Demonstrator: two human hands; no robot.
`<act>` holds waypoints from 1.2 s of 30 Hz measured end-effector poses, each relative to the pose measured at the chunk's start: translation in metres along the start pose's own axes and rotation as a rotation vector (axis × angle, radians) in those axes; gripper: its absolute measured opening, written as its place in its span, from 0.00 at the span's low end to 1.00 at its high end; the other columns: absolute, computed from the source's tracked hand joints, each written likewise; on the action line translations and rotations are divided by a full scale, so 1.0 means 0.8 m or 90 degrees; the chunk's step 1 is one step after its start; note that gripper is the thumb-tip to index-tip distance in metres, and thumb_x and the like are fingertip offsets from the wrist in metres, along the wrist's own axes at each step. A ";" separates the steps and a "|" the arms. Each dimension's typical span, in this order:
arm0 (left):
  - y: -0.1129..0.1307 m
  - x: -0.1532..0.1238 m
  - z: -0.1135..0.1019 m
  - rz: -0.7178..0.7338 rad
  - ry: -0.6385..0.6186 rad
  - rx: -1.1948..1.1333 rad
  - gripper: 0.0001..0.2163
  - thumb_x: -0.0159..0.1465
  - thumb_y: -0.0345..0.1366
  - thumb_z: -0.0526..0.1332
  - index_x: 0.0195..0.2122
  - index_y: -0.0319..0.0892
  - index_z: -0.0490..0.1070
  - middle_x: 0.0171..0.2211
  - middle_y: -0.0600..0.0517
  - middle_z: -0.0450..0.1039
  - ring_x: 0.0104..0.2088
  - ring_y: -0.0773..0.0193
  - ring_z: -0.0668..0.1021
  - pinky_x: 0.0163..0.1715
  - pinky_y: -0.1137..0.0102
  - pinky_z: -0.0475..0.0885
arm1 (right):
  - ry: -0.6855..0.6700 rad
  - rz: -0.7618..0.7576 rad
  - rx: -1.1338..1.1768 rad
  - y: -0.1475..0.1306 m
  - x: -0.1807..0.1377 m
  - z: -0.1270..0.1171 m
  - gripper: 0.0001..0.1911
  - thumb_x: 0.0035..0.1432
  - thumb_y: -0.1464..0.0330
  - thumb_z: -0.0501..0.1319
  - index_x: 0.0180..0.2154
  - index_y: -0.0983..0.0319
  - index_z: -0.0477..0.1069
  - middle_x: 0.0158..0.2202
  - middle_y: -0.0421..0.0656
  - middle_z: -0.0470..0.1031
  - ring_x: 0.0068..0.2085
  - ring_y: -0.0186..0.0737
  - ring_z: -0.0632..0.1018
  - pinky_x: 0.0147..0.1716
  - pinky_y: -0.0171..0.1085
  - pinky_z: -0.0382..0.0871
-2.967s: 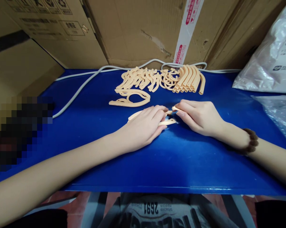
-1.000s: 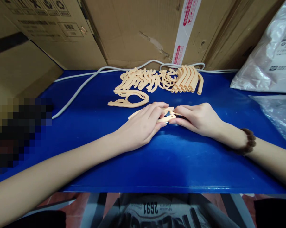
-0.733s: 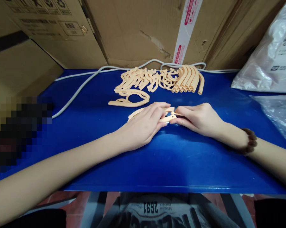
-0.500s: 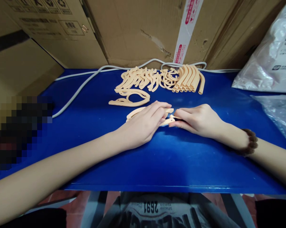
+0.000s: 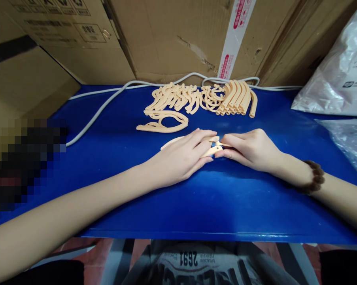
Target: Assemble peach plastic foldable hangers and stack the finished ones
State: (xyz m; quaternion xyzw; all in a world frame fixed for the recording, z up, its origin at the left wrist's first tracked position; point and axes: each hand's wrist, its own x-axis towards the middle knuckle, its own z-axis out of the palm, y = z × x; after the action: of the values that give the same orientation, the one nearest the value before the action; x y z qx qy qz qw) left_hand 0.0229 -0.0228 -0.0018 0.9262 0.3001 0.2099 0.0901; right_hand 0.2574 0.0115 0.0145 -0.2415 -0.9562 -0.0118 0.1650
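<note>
My left hand is closed over a beige plastic folding hanger on the blue table. Its palm hides most of the piece; one curved end shows to the left, and two arm ends stick out by the fingertips. Between thumb and fingers, my right hand pinches a thin beige hanger hook, whose tip meets the open joint between those arm ends. How deep the hook sits in the joint is hard to make out. Just beyond my left hand lies another folded hanger.
Along the back of the blue table lie small curved arms, a heap of hooks and a row of larger arms. A white cable runs behind them, before cardboard boxes. Plastic bags lie at right.
Both hands have shifted slightly right with the hanger. My left thumb now stretches along the near side of the arm ends. My right hand keeps its pinch on the hook.
</note>
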 end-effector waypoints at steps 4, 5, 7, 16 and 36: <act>0.001 -0.001 0.000 0.005 -0.011 0.016 0.15 0.74 0.37 0.48 0.57 0.35 0.62 0.61 0.37 0.62 0.59 0.49 0.70 0.58 0.53 0.71 | 0.003 -0.016 -0.042 0.000 -0.001 -0.001 0.25 0.71 0.53 0.45 0.31 0.62 0.66 0.23 0.38 0.70 0.22 0.30 0.69 0.22 0.31 0.53; 0.002 -0.001 -0.001 0.006 -0.015 0.015 0.15 0.74 0.37 0.48 0.56 0.35 0.63 0.61 0.37 0.62 0.60 0.49 0.69 0.58 0.53 0.70 | 0.005 -0.024 -0.061 0.000 -0.002 -0.001 0.24 0.71 0.53 0.45 0.31 0.62 0.66 0.23 0.38 0.70 0.21 0.30 0.69 0.22 0.32 0.52; 0.002 -0.002 -0.001 0.008 -0.023 0.010 0.15 0.74 0.38 0.48 0.56 0.34 0.63 0.61 0.37 0.62 0.60 0.49 0.69 0.59 0.54 0.70 | 0.019 -0.046 -0.098 -0.002 -0.002 -0.002 0.24 0.71 0.54 0.46 0.31 0.62 0.66 0.22 0.37 0.70 0.21 0.30 0.68 0.21 0.32 0.52; 0.001 -0.002 -0.002 0.011 -0.029 0.006 0.16 0.74 0.39 0.47 0.57 0.35 0.62 0.61 0.38 0.63 0.59 0.51 0.69 0.57 0.55 0.71 | 0.006 -0.050 -0.196 -0.005 -0.005 0.000 0.27 0.72 0.54 0.41 0.31 0.61 0.67 0.22 0.37 0.68 0.21 0.30 0.68 0.21 0.34 0.51; 0.002 0.000 -0.005 -0.040 -0.004 -0.083 0.12 0.74 0.36 0.48 0.53 0.36 0.63 0.61 0.39 0.61 0.60 0.53 0.69 0.62 0.55 0.66 | 0.057 0.069 -0.095 -0.017 -0.001 0.001 0.22 0.71 0.52 0.45 0.39 0.62 0.66 0.29 0.42 0.79 0.23 0.34 0.74 0.21 0.32 0.54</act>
State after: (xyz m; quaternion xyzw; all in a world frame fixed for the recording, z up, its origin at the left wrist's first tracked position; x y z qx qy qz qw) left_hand 0.0222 -0.0239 0.0020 0.9092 0.3144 0.2229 0.1575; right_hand 0.2516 -0.0011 0.0144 -0.3040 -0.9298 -0.0845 0.1896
